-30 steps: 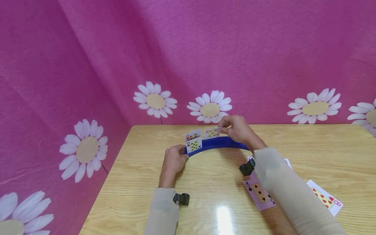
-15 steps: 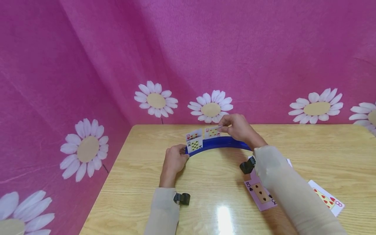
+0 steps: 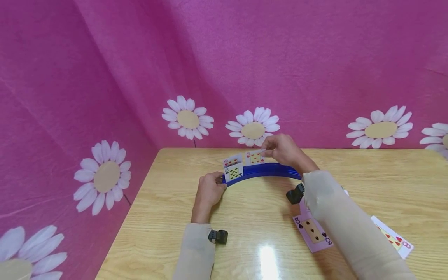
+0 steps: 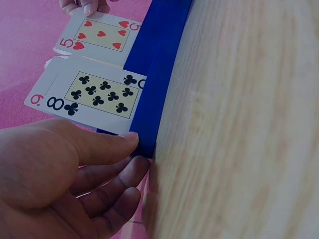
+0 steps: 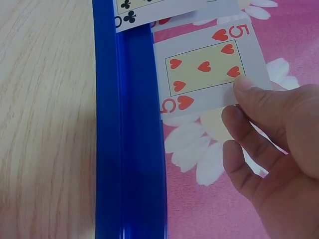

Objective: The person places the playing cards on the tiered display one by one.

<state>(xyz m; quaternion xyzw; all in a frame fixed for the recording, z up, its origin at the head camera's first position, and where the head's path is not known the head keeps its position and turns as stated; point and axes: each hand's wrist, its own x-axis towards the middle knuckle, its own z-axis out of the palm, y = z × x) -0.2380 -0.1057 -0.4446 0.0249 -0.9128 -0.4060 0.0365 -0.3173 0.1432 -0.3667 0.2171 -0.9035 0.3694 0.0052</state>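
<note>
A curved blue card holder (image 3: 267,170) stands on the wooden table. My left hand (image 3: 209,191) grips its left end, thumb in front and fingers curled behind. In the right wrist view, my right hand (image 5: 286,129) pinches the five of hearts (image 5: 204,67) by its upper edge. That card's lower edge meets the holder's rear slot; how deep it sits I cannot tell. The eight of clubs (image 4: 102,94) stands in the front slot near the left end. Behind it is a red six (image 4: 37,99), mostly hidden in the left wrist view.
Right of the holder, a pink spade card (image 3: 312,233) lies on the table (image 3: 175,217), partly under my right forearm. Farther right lies the eight of hearts (image 3: 395,239), also partly covered. A magenta cloth (image 3: 315,70) with daisies hangs behind the table.
The head view has shifted slightly, so everything appears a little farther right. Both hands keep their holds, and the cards stay nearly in place.
</note>
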